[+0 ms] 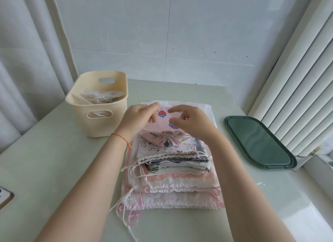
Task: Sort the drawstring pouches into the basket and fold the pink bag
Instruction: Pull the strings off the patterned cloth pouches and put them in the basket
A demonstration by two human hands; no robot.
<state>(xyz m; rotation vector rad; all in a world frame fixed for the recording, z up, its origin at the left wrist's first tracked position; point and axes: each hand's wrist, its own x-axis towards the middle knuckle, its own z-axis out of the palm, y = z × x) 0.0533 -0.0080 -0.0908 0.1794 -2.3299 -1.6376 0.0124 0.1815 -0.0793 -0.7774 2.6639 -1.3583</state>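
- The stack of drawstring pouches [173, 169] lies at the centre of the frame on the tabletop [54, 169], cords toward the person, likely so each comes off the top in turn.
- The left hand [138, 118] pinches the far left edge of the top pink printed pouch [164, 126], apparently to lift it.
- The right hand [189, 121] hovers over it, fingers loosely curled, holding nothing.
- The cream basket [97, 126] stands at centre left, just beside the stack, already holding pale pouches.

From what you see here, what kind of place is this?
Probably a room at home, by a window: a pale table with a cream basket and a stack of cloth pouches, a curtain and a white radiator.
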